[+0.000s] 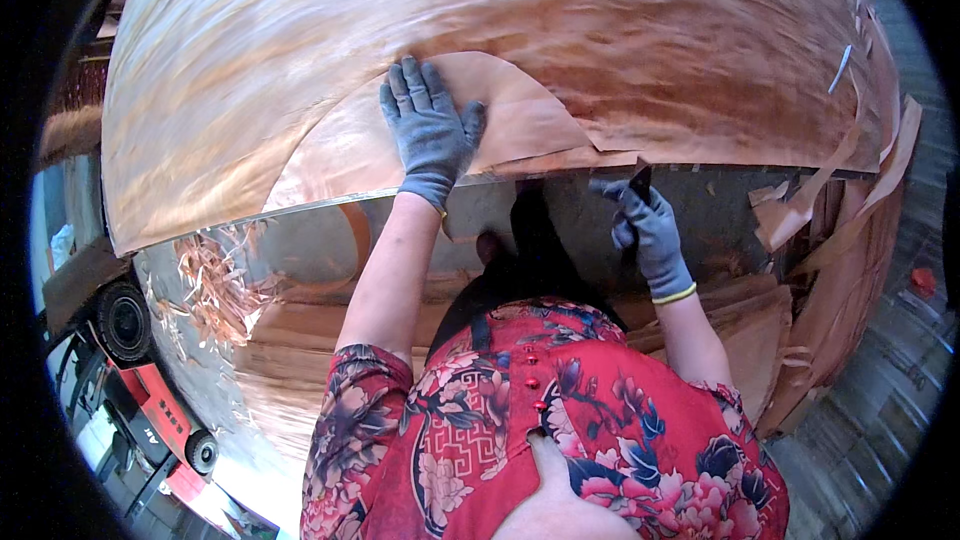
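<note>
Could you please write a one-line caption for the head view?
Gloved left hand flat on wood veneer patch; gloved right hand holds a small dark tool.

Grey knit gloves on both hands [430, 130], yellow-edged cuffs; short-sleeved red floral dress with small red buttons.

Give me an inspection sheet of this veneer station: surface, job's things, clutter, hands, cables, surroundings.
Surface: large reddish veneer sheet spread over the work table, its front edge running left to right.
Job's things: loose curved veneer piece lying on the sheet; small dark tool, kind unclear.
Clutter: veneer shavings on the floor at left; torn strips hanging at right; stacked veneer below.
Hands: left hand, grey glove, flat on the loose piece; right hand, grey glove, gripping the dark tool at the table edge.
Cables: nothing seen.
Surroundings: red wheeled vehicle at lower left.
</note>
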Action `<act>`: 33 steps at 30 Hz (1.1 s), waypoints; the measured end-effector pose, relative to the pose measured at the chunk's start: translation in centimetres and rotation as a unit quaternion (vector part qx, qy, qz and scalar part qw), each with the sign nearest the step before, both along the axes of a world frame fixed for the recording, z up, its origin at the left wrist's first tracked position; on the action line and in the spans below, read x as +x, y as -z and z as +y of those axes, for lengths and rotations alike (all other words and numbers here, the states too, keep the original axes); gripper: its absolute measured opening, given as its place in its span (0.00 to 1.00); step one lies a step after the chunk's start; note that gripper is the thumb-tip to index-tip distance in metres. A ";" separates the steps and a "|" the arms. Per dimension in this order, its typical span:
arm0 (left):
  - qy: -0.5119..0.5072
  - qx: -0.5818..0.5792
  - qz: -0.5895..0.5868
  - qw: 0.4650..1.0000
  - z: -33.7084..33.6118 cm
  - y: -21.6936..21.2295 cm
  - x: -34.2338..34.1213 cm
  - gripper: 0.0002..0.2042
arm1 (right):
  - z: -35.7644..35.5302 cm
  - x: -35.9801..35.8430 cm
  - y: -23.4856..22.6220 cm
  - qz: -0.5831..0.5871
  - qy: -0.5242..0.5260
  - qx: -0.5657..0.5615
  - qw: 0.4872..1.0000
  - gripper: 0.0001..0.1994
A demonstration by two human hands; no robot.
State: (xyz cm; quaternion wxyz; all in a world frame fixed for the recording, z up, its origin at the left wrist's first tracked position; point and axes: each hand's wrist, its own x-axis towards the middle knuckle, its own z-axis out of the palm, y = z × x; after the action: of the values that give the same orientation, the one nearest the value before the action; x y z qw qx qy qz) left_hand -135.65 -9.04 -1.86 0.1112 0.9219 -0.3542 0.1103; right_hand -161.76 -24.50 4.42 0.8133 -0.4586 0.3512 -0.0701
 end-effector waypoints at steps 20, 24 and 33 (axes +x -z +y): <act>0.059 -0.018 0.067 0.996 0.6 -0.8 0.3 0.64 | -6.7 11.6 -0.4 0.049 -0.022 -0.679 0.733 0.16; 0.056 -0.021 0.077 0.995 0.5 -1.3 0.1 0.63 | -9.8 15.2 -0.4 0.046 -0.083 -0.747 0.658 0.19; 0.046 0.010 0.119 0.992 1.3 -2.3 0.1 0.63 | -12.9 22.7 1.3 0.008 -0.154 -0.827 0.541 0.22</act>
State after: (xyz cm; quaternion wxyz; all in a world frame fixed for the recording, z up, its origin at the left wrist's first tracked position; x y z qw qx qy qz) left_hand -135.58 -7.71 0.42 0.1486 0.9124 -0.3813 -0.0093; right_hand -139.01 -37.42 3.14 0.0685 -0.9751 0.0679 -0.1997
